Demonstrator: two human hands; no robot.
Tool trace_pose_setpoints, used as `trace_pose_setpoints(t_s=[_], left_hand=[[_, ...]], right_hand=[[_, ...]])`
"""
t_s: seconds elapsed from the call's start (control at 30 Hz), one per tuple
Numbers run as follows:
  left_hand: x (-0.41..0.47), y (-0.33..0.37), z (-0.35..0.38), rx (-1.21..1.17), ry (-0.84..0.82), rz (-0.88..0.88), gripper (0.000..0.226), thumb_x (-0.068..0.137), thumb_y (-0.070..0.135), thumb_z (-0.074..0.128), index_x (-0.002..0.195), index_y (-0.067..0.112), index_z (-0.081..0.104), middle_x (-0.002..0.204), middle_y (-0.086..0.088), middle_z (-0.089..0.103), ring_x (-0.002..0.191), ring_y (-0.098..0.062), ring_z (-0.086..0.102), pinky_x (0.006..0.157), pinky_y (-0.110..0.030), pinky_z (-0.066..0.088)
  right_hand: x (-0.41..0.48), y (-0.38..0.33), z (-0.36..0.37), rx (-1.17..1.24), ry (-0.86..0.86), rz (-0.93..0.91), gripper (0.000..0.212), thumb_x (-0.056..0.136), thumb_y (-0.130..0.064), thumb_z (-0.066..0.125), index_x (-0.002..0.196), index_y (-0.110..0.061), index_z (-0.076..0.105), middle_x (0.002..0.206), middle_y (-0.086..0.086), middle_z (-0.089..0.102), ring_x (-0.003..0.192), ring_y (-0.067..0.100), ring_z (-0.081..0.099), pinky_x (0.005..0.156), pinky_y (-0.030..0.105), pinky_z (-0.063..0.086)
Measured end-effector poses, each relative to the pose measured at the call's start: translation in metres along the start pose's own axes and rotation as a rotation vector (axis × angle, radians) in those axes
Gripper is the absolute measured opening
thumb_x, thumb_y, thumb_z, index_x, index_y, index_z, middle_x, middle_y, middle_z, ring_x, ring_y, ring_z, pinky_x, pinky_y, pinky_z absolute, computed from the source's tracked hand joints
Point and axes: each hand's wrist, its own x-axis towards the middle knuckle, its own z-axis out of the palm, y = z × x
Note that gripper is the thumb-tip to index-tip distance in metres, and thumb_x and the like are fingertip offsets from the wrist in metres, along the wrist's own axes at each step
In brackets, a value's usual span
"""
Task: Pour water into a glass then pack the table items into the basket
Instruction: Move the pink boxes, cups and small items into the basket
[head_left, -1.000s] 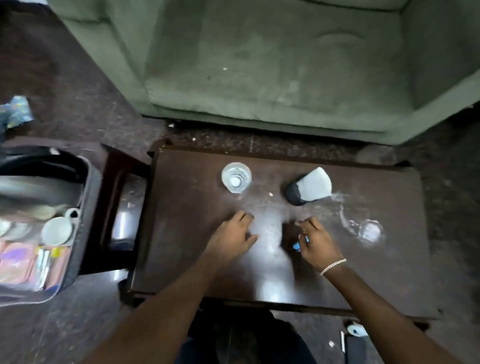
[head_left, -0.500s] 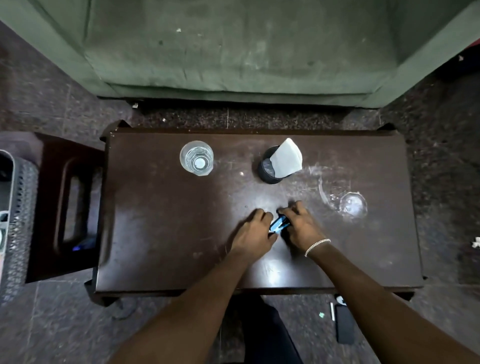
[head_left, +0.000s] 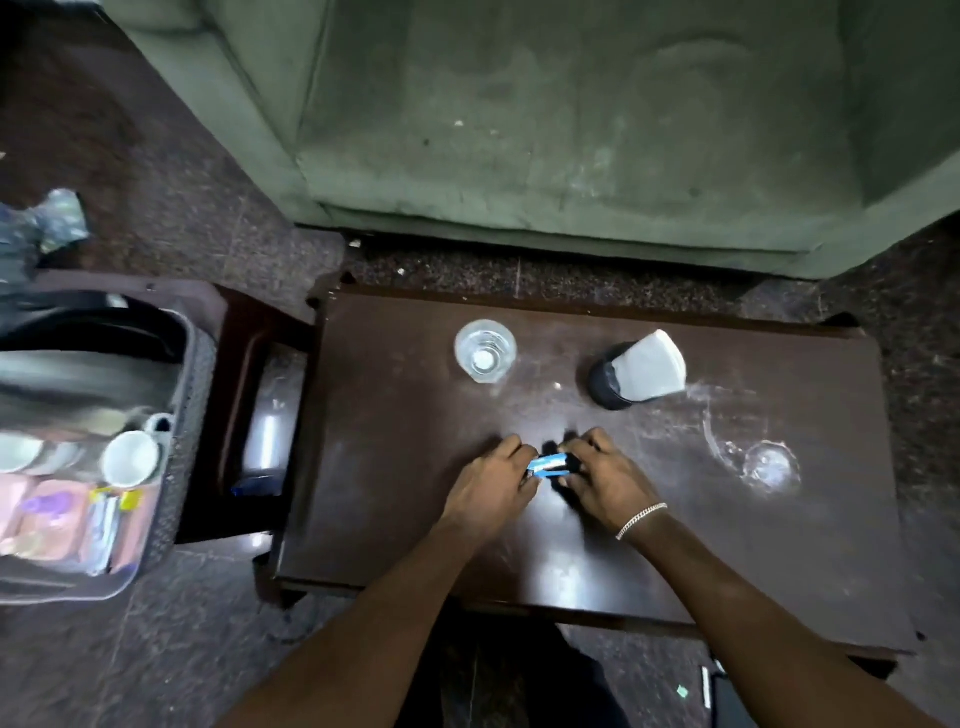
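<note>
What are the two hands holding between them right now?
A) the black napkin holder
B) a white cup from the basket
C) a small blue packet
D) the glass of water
C: the left hand and right hand both pinch the small blue packet over the table, while the glass of water and the napkin holder stand apart, farther back.

Basket (head_left: 193, 415) cut off left (contents blurred), blue packet (head_left: 549, 462) half-hidden
</note>
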Motion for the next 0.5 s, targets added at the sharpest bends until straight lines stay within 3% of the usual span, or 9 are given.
trace_pose_setpoints(t_s=[0.13,0.37,0.5], left_hand=[[-0.039,-0.049,-0.050,0.043,0.122,-0.023,0.022,0.100,0.033,0.055,0.116,0.019,0.060,0.112,-0.002,0.053,0.092,-0.030,0.064,0.070,-0.043,0.052],[-0.117,-0.126,-0.135,0.105,0.319,-0.097,0.024,0.097,0.038,0.056,0.116,0.023,0.058,0.107,0.003,0.054,0.084,-0.023,0.064,0.058,-0.038,0.050],[-0.173,-0.166,-0.184,0.100,0.482,-0.160,0.026,0.094,0.038,0.060,0.115,0.024,0.063,0.105,0.003,0.061,0.081,-0.025,0.067,0.056,-0.037,0.053]], right_hand=[[0.019,-0.074,0.006,0.022,0.000,-0.146,0.031,0.086,-0.018,0.072,0.116,-0.018,0.063,0.107,0.002,0.051,0.084,0.026,0.062,0.077,0.038,0.055],[0.050,-0.199,0.028,0.045,0.018,-0.400,0.031,0.089,-0.031,0.068,0.118,-0.031,0.058,0.104,-0.011,0.043,0.083,0.011,0.055,0.074,0.038,0.056],[0.068,-0.279,0.048,0.079,-0.014,-0.564,0.029,0.091,-0.035,0.064,0.119,-0.034,0.056,0.106,-0.011,0.043,0.087,0.014,0.056,0.077,0.040,0.056]])
